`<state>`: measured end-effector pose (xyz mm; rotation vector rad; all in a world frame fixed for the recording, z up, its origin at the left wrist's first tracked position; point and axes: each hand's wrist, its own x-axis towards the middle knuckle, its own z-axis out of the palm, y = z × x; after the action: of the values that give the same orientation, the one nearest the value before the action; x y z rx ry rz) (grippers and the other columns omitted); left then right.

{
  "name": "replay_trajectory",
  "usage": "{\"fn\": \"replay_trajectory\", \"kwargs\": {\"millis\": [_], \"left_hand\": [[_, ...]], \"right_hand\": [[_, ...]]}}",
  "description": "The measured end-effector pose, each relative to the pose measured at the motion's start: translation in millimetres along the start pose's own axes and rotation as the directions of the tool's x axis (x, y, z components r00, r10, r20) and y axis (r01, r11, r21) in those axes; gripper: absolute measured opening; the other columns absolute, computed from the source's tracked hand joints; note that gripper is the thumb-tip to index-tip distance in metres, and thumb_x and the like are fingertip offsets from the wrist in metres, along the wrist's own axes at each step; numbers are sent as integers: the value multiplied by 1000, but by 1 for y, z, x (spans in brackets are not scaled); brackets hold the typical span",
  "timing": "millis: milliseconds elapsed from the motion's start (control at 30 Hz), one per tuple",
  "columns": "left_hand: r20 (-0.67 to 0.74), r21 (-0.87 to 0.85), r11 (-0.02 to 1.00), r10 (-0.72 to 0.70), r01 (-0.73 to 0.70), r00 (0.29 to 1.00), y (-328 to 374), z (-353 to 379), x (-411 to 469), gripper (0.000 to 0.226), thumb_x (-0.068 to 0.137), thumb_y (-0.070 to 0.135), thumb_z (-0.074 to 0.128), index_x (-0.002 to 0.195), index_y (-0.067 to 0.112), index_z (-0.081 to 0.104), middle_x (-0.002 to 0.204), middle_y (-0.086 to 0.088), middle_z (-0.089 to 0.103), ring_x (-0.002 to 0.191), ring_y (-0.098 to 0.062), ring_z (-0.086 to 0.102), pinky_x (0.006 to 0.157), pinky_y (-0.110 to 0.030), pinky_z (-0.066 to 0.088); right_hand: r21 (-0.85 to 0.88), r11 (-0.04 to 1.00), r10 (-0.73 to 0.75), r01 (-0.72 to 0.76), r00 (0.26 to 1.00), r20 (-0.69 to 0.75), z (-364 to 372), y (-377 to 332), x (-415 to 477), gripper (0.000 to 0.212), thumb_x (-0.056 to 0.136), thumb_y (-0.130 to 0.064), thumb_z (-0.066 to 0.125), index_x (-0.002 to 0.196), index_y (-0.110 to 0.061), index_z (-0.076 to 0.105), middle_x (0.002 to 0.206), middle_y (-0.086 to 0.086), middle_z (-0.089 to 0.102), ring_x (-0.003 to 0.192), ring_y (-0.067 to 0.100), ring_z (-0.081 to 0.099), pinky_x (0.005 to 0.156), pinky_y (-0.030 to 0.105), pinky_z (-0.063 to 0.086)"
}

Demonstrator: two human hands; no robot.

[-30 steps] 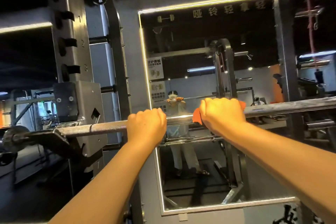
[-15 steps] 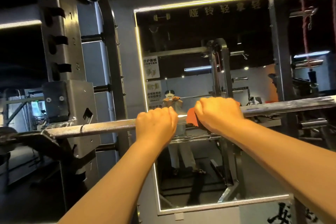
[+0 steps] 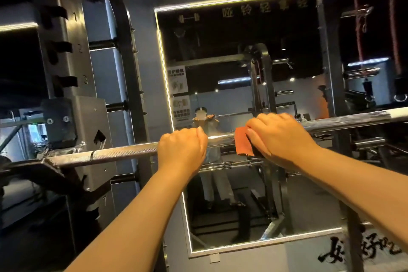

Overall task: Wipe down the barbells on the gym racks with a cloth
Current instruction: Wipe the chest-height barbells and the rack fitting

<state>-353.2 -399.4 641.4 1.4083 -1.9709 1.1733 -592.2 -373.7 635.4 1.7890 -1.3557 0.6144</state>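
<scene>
Orange folded cloth is clamped onto the smooth middle of the long silver steel barbell by the right grip, fingers curled over. Just left, the left grip closes fully round the knurled stretch. The bar's left end rests on the grey metal rack; beyond hangs a light-edged wall mirror.

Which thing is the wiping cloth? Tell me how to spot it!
Find the big mirror with glowing edges, then the long silver barbell crossing in front of it. The left hand and right hand grip that bar, and the cloth sticks out from under the right hand, toward the left one. It is the only orange thing on the grey bar.
</scene>
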Motion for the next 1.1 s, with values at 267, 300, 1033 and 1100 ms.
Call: {"fn": "replay_trajectory", "kwargs": {"millis": [267,300,1033,1100], "left_hand": [[-25,-67,991,-115,113,993,6,3,2,41,109,33,26,94,16,60,76,3,59,68,-19,60,68,-33,53],[-24,-65,992,-106,104,994,5,5,2,41,109,34,25,92,17,59,74,4,55,66,-17,57,66,-31,50],[-131,-252,957,-178,141,975,4,17,1,53,107,38,25,69,18,54,58,4,50,51,-15,51,63,-37,54],[-121,-228,963,-176,146,977,5,17,2,51,107,37,25,69,18,54,57,4,50,51,-16,50,62,-36,53]], "right_hand": [[14,993,119,-120,991,56,-2,-49,19,28,104,-40,42,122,-22,54,114,2,64,108,29,59,92,43,38],[55,993,105,-106,994,13,5,-47,10,36,105,-43,36,127,-22,55,117,0,63,110,27,58,96,43,37],[-9,985,172,-172,980,98,4,-19,-10,78,93,-58,-9,137,-26,47,128,0,54,122,25,47,110,46,29],[-21,993,121,-119,974,192,-9,-14,5,77,92,-59,-7,131,-25,50,120,1,59,115,26,55,102,46,40]]}}
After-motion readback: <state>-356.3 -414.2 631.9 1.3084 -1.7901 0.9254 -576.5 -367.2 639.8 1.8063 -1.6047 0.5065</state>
